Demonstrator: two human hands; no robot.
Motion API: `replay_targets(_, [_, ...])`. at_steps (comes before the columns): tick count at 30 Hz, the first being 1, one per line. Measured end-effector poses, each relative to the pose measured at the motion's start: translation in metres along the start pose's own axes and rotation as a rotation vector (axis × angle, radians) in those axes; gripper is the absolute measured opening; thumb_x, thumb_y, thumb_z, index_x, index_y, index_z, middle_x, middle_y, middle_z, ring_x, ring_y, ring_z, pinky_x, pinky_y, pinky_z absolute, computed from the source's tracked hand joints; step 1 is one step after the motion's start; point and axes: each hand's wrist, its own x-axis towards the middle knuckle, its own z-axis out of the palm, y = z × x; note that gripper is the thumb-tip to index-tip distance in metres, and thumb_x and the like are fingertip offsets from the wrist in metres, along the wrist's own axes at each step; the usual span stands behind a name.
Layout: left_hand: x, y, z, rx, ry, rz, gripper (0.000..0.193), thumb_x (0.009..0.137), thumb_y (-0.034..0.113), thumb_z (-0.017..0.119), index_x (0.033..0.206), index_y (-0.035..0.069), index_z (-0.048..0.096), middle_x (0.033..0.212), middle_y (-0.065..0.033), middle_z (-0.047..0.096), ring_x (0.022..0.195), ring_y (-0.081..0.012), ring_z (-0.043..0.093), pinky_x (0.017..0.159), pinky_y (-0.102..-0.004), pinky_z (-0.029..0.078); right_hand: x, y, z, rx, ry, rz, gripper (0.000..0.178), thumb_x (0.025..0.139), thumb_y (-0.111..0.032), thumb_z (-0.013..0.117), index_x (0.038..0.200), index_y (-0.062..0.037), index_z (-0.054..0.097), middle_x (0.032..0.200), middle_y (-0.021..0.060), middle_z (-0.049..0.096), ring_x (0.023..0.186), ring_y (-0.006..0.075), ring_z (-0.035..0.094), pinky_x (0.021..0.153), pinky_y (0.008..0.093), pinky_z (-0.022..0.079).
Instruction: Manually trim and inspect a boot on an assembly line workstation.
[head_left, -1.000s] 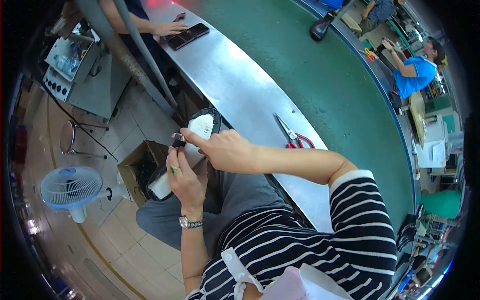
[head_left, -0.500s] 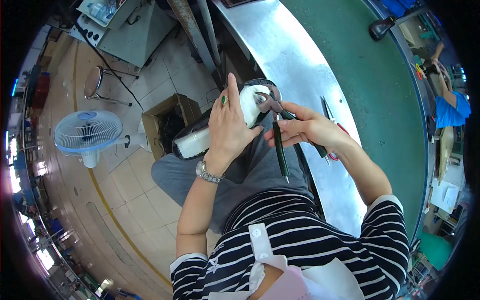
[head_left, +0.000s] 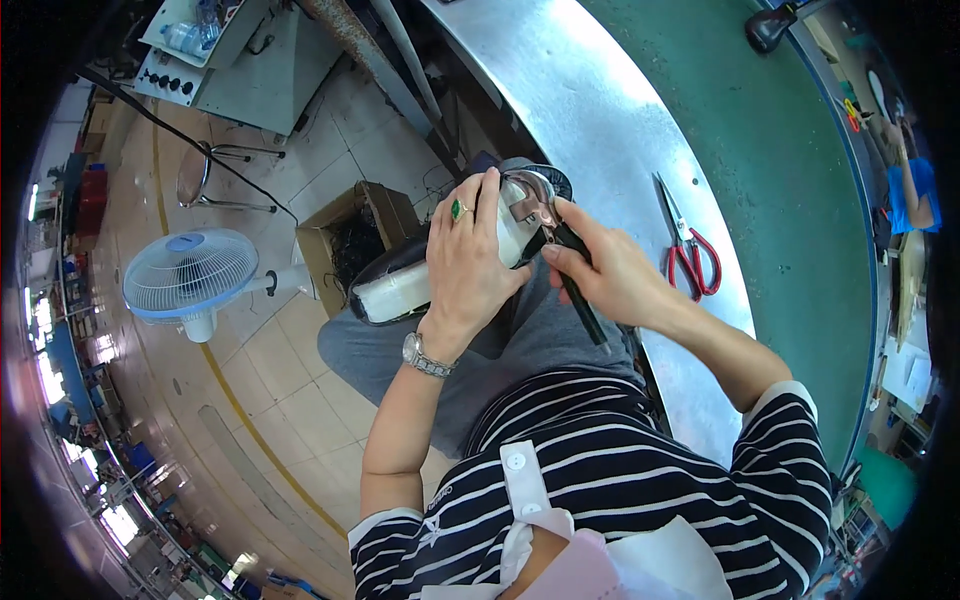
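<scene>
A black shoe with a white underside (head_left: 393, 292) lies bottom up across my lap. My left hand (head_left: 468, 260) is wrapped over its middle, with the thumb along the near side. My right hand (head_left: 605, 262) grips pincers with dark handles (head_left: 582, 312). The curved metal jaws (head_left: 531, 198) sit on the shoe's far rounded end. Whether they pinch the black edge there is hard to make out. To the right, scissors with red handles (head_left: 692, 255) lie partly spread on the metal bench.
The shiny metal bench top (head_left: 600, 100) curves along my right, with a green surface (head_left: 760, 200) beyond. At left stand a cardboard box (head_left: 318, 262) holding dark material, a white fan (head_left: 192, 275), a round stool (head_left: 194, 176) and a grey machine (head_left: 255, 95).
My right hand has closed the pincer handles together, and the jaws now bear on the shoe's end. My left hand stays on the shoe. The scissors show fully now.
</scene>
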Motion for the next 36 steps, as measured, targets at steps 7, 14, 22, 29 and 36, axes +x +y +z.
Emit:
replay_targets(7, [-0.005, 0.0, 0.002, 0.014, -0.009, 0.037, 0.095, 0.053, 0.014, 0.085, 0.135, -0.003, 0.039, 0.127, -0.0187, 0.047, 0.118, -0.0335, 0.046, 0.102, -0.0423, 0.037, -0.006, 0.008, -0.023, 0.686, -0.231, 0.262, 0.054, 0.097, -0.018, 0.048, 0.145, -0.008, 0.025, 0.099, 0.0144, 0.068, 0.077, 0.0181, 0.067, 0.062, 0.0276, 0.055])
replay_targets(14, [-0.008, -0.001, 0.002, 0.066, -0.02, 0.108, 0.096, 0.052, 0.017, 0.086, 0.135, -0.002, 0.041, 0.126, -0.0204, 0.047, 0.116, -0.0355, 0.047, 0.1, -0.0428, 0.039, -0.015, 0.005, -0.015, 0.407, -0.103, 0.147, 0.053, 0.097, -0.02, 0.051, 0.143, -0.007, 0.028, 0.073, 0.0039, 0.057, 0.063, 0.0117, 0.058, 0.057, 0.0252, 0.044])
replay_targets(22, [-0.015, -0.005, 0.005, 0.182, 0.01, 0.232, 0.09, 0.053, 0.02, 0.085, 0.131, -0.002, 0.045, 0.126, -0.0206, 0.048, 0.114, -0.0377, 0.048, 0.096, -0.0432, 0.043, -0.014, -0.026, -0.044, -0.515, -0.054, -0.002, 0.047, 0.088, -0.013, 0.057, 0.131, -0.0009, 0.043, 0.076, 0.0275, 0.063, 0.071, 0.0436, 0.061, 0.064, 0.0481, 0.047])
replay_targets(29, [-0.016, 0.001, 0.008, 0.153, 0.091, 0.252, 0.081, 0.055, 0.018, 0.084, 0.124, -0.002, 0.045, 0.124, -0.0211, 0.049, 0.112, -0.0407, 0.049, 0.095, -0.0457, 0.043, 0.013, -0.006, -0.002, -0.685, 0.239, -0.096, 0.058, 0.087, -0.014, 0.056, 0.14, -0.0122, 0.033, 0.07, 0.0226, 0.063, 0.066, 0.0429, 0.062, 0.061, 0.0512, 0.048])
replay_targets(36, [-0.019, 0.002, 0.003, -0.093, 0.111, 0.057, 0.096, 0.054, 0.015, 0.084, 0.135, -0.004, 0.035, 0.125, -0.0196, 0.047, 0.113, -0.0375, 0.05, 0.097, -0.0425, 0.044, 0.0, -0.026, -0.003, -0.38, 0.504, -0.224, 0.057, 0.088, -0.015, 0.056, 0.139, -0.0063, 0.033, 0.069, 0.023, 0.063, 0.067, 0.0431, 0.062, 0.061, 0.053, 0.046])
